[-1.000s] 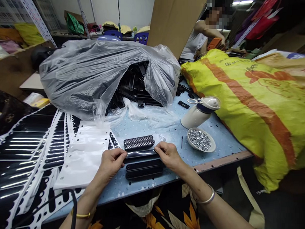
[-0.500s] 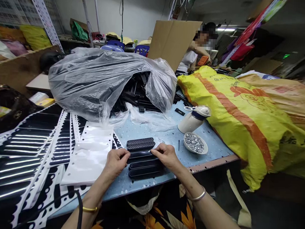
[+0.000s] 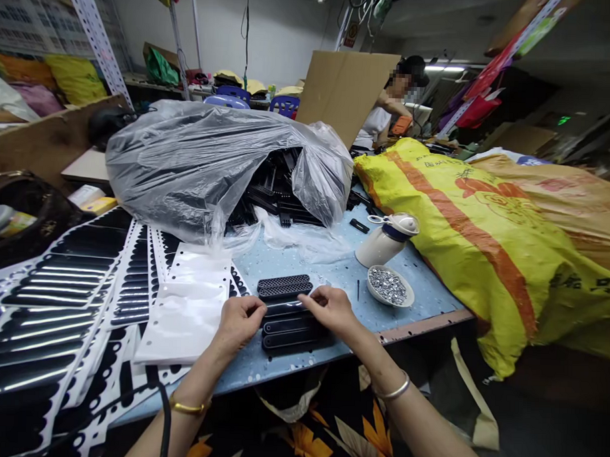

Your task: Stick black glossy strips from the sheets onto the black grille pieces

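A glossy black strip (image 3: 285,306) is stretched crosswise between my two hands, over a row of dark bars. My left hand (image 3: 240,321) pinches its left end. Near the other end, my right hand (image 3: 333,308) is closed with thumb and forefinger on the strip; its fingers cover that end. Smooth black bars (image 3: 287,326) with rounded ends lie side by side just below, on the blue tabletop (image 3: 333,273). Beyond the strip rest black bars with a perforated pattern (image 3: 283,285). Whether the strip touches the bar beneath it, I cannot tell.
Sheets of black strips (image 3: 68,280) and a white sheet (image 3: 187,311) lie at left. A bowl of small metal parts (image 3: 390,287), a white jar (image 3: 382,248) and a yellow sack (image 3: 460,227) stand right. A plastic bag (image 3: 187,161) holds black pieces behind. A person (image 3: 383,118) sits farther back.
The view has shifted slightly. My right fingertips have moved a little left along the strip, while my left hand stays at its left end.
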Tool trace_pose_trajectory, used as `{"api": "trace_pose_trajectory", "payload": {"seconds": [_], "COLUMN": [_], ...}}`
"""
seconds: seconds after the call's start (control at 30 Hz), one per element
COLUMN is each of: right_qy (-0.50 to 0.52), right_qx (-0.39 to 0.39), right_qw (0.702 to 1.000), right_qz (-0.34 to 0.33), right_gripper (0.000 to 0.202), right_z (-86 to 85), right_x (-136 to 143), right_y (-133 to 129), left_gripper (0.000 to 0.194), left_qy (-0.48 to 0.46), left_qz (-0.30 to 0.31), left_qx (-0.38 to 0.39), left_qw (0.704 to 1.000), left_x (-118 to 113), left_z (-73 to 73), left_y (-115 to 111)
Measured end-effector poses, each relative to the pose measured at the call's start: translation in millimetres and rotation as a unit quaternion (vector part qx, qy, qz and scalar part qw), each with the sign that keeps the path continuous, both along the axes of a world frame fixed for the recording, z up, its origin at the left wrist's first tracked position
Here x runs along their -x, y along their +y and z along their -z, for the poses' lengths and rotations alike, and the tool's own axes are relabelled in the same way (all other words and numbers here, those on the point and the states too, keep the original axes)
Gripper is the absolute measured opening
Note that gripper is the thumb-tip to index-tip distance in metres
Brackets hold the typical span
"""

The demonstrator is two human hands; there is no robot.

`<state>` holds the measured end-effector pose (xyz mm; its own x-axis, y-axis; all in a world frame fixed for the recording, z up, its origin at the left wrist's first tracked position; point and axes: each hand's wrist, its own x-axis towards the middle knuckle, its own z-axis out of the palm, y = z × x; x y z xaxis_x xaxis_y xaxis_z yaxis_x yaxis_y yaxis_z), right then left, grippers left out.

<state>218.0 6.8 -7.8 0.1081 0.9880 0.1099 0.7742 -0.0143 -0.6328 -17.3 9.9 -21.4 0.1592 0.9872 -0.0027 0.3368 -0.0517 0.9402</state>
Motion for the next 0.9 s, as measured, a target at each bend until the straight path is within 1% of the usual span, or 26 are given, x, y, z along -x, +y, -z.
{"api": "trace_pose_trajectory", "payload": {"seconds": [0.1, 0.17, 0.23, 0.33, 0.5, 0.6, 0.73, 0.8, 0.9], "right_qy": [-0.127, -0.181, -0.165, -0.115, -0.092, -0.091, -0.103, -0.109, -0.101], "right_qx": [-0.018, -0.018, -0.012, -0.015, -0.019, -0.031, -0.062, -0.081, -0.113], "right_qw": [0.992, 0.983, 0.986, 0.993, 0.995, 0.995, 0.992, 0.990, 0.988], "right_qz": [0.014, 0.014, 0.010, -0.007, -0.038, -0.042, -0.032, -0.028, -0.024], "right_gripper": [0.049, 0.050, 0.050, 0.048, 0.046, 0.050, 0.053, 0.057, 0.070], "right_z": [0.1, 2.7, 7.2, 13.5, 14.2, 14.7, 17.2, 13.6, -1.9], "right_x": [16, 20, 18, 5, -13, -12, 5, 12, 10], "right_y": [-2, -1, 3, 9, 12, 11, 9, 9, 8], "left_gripper": [0.031, 0.028, 0.026, 0.024, 0.024, 0.024, 0.022, 0.023, 0.027], "left_qy": [0.040, 0.062, 0.071, 0.068, 0.060, 0.067, 0.077, 0.084, 0.097], "left_qz": [0.015, 0.017, 0.016, 0.012, 0.010, 0.019, 0.041, 0.045, 0.026], "left_qx": [-0.031, -0.040, -0.036, -0.020, -0.022, -0.036, -0.057, -0.068, -0.085], "left_qw": [0.999, 0.997, 0.997, 0.997, 0.998, 0.997, 0.995, 0.993, 0.991], "left_x": [-2, -3, -4, -3, -2, -1, -2, -4, 1], "left_z": [-1.7, -2.1, -2.0, -1.6, -0.6, 0.0, -1.4, -5.4, -18.8], "left_y": [-1, -2, -2, -2, -2, -1, 0, -1, -9]}}
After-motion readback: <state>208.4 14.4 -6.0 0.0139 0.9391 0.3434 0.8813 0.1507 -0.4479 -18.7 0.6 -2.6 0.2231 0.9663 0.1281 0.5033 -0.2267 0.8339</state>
